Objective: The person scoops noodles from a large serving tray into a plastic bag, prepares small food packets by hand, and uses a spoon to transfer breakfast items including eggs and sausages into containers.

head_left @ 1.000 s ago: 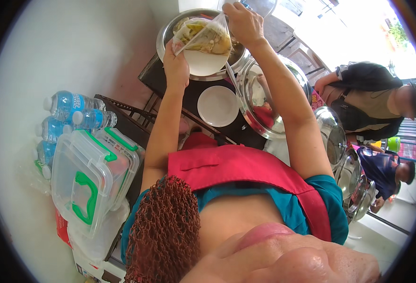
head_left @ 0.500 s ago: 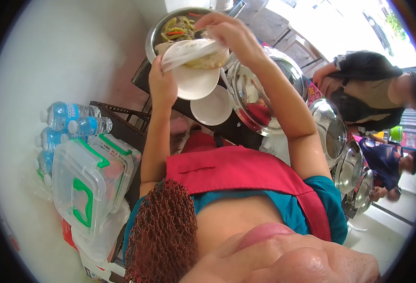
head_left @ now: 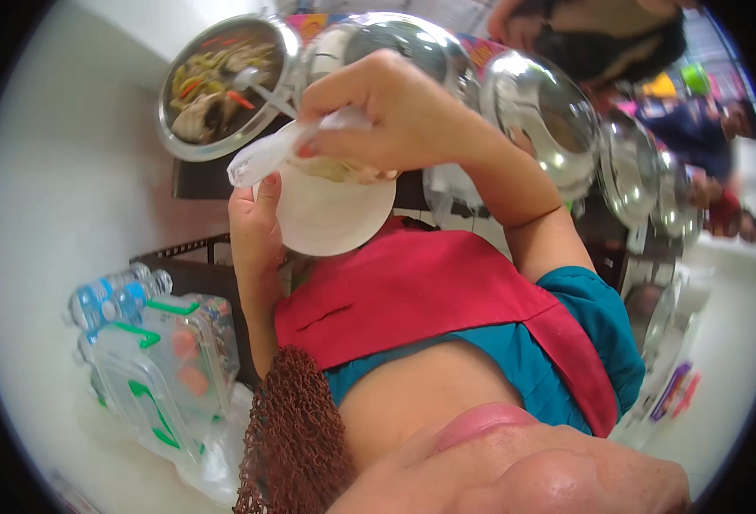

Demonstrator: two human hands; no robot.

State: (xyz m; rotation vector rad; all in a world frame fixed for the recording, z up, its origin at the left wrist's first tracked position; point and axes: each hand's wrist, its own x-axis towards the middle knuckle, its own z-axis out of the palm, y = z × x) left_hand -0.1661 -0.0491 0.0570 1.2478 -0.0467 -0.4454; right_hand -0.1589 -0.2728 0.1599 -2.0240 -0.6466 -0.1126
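Observation:
My left hand (head_left: pixel 255 230) is closed at the left rim of a white plate (head_left: pixel 335 218), thumb on top. Some pale food (head_left: pixel 363 170) shows at the plate's far side, partly covered by the other hand. Above the plate, my right hand (head_left: pixel 378 111) is closed on a thin white plastic bag (head_left: pixel 262 158). The bag is stretched and bunched, and its end reaches the left hand's thumb. Whether the left fingers also pinch the bag cannot be made out. Beyond my hands is a round metal pan (head_left: pixel 172 141) of vegetables and larger pieces, with a spoon (head_left: pixel 249 80) in it.
Shiny domed serving dishes (head_left: pixel 537 120) line the counter to the right. On the left stand clear boxes with green clips (head_left: pixel 151 368) and several water bottles (head_left: pixel 108 300) by the wall. A person in dark clothing (head_left: pixel 691 128) is at the far right.
My view has turned, and the metal pan now sits farther left. The plate is closer to my body. My right hand has come down over it with the bag, now more bunched.

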